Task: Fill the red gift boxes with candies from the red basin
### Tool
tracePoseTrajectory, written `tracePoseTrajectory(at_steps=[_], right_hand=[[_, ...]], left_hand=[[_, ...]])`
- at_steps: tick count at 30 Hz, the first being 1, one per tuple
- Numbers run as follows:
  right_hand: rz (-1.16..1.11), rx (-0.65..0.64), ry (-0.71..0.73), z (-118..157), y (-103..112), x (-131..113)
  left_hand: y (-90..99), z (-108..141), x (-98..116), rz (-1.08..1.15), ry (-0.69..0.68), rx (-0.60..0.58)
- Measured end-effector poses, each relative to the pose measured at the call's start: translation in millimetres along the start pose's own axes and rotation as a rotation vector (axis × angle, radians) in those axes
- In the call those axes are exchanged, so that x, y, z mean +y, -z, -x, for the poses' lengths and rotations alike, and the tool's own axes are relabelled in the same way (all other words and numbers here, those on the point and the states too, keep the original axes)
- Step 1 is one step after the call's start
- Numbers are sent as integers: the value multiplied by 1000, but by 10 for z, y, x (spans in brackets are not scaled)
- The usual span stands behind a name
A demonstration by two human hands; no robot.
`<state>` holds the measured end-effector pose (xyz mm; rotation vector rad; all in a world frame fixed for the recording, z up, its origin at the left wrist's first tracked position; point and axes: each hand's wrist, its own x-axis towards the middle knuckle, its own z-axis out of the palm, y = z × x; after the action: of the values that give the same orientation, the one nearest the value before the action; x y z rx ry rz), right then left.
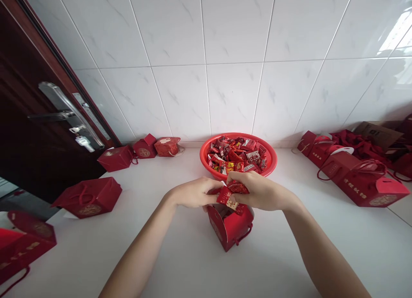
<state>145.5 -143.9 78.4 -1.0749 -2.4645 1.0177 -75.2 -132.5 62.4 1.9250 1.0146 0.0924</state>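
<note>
A small red gift box [236,225] stands with its top apart on the white surface, a red cord handle at its side. My left hand [195,193] is closed at the box's far left rim, its fingertips partly hidden beside the wrapped sweets. My right hand [260,190] grips red wrapped sweets [232,200] with gold print, just above the box opening. Behind both hands stands a red plastic basket [272,162] filled with more wrapped sweets [240,154]. What lies inside the box is mostly hidden.
Several red boxes stand at the left, among them a closed box [96,199] and an open box [28,242] at the edge. More red boxes [357,182] and a brown carton [378,134] crowd the right. A tiled wall [234,92] runs behind; a dark door [28,96] is at left.
</note>
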Motion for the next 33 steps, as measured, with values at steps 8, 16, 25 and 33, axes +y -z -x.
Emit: tracePoseTrajectory(at_steps=[8,16,25,33], right_hand=[[-182,-271,-186,82,84,7],[282,99,-288,-28,-136,-38],[326,140,-263,25,-155,-21],[-57,217,-165,25,-122,-47]], left_hand=[[6,-12,-17,-27,-27,64],[7,-22,-13,-75,-13,93],[22,15,-23,-119,-21,110],[36,33,-24,-155,-19,114]])
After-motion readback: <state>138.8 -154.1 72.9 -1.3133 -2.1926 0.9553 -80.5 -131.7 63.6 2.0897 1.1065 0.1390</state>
